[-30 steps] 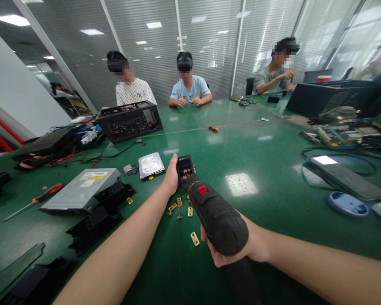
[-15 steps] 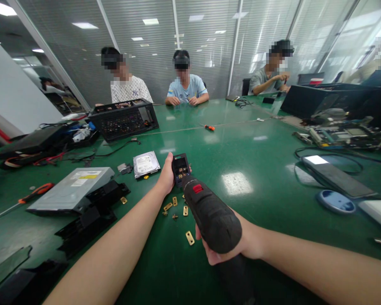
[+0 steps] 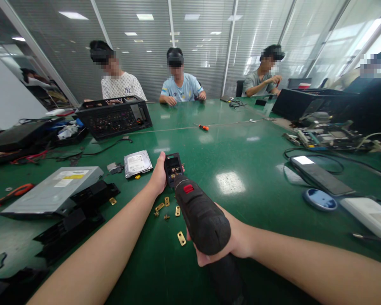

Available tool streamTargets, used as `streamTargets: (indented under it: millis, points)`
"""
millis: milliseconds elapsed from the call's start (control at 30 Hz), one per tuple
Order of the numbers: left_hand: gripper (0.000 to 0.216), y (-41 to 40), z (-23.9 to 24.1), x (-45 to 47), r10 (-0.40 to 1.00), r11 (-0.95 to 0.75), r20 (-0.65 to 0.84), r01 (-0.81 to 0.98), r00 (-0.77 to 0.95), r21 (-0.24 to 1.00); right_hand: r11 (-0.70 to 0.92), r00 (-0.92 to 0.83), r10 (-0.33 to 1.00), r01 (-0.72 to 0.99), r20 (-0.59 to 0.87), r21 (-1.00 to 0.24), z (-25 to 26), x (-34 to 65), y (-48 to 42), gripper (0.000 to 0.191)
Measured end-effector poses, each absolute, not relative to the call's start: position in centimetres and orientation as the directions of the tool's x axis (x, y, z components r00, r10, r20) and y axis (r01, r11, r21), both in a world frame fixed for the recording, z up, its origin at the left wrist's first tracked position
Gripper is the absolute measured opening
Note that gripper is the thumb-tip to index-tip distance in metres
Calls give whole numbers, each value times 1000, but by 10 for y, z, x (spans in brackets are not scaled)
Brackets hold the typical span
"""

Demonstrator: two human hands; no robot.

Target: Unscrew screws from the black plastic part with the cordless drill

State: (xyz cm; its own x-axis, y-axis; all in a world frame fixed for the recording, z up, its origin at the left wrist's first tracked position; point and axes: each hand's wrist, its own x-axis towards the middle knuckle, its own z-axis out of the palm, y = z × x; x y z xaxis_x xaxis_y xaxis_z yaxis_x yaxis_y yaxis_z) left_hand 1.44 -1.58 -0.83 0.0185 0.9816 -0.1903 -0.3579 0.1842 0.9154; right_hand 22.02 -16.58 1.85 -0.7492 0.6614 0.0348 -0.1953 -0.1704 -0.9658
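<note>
My left hand (image 3: 159, 173) is closed around a small black plastic box (image 3: 172, 162) with brass-coloured parts inside. In my right hand (image 3: 209, 250) is a black cordless drill (image 3: 203, 216) with a red switch on top, its front pointing at the box. The drill's nose covers the near end of the box, so its tip is hidden. Below the box lie several small brass plates (image 3: 181, 238) and a few brass screws (image 3: 167, 217) on the green table (image 3: 257, 169). Left of my left hand rests a hard drive (image 3: 137, 163).
At left are an optical drive (image 3: 55, 188), black plastic pieces (image 3: 73, 228) and an orange-handled screwdriver (image 3: 14, 194). A computer case (image 3: 114, 118) stands beyond. Circuit boards (image 3: 324, 131), a phone-like slab (image 3: 320, 176) and a blue round disc (image 3: 320, 199) are at right. Several people sit around.
The whole view has shifted slightly, so everything sits further left. Both hands keep their hold on the box and the drill. The person opposite has moved their hands apart.
</note>
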Motion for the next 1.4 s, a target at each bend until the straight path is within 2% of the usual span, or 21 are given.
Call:
streamTargets:
  millis: [433,733,967,1200,1400]
  points:
    - [71,-15,-8,14,979,199,-200,-342,32,919,-178,-755,655,-193,31,-965,19,221,-166,57]
    - [67,-13,-10,15,979,196,-204,-354,14,914,-197,-758,651,-208,30,-958,16,221,-166,58]
    - [74,-14,-8,16,976,214,-217,-330,27,920,-219,-767,641,-217,27,-951,16,223,-165,57]
    - [76,-14,-9,14,980,194,-193,-330,36,924,-169,-754,650,-265,95,-949,16,222,-165,56]
    - [73,-13,-10,14,982,189,-187,-319,38,929,-171,-752,653,-255,84,-952,15,222,-166,57]
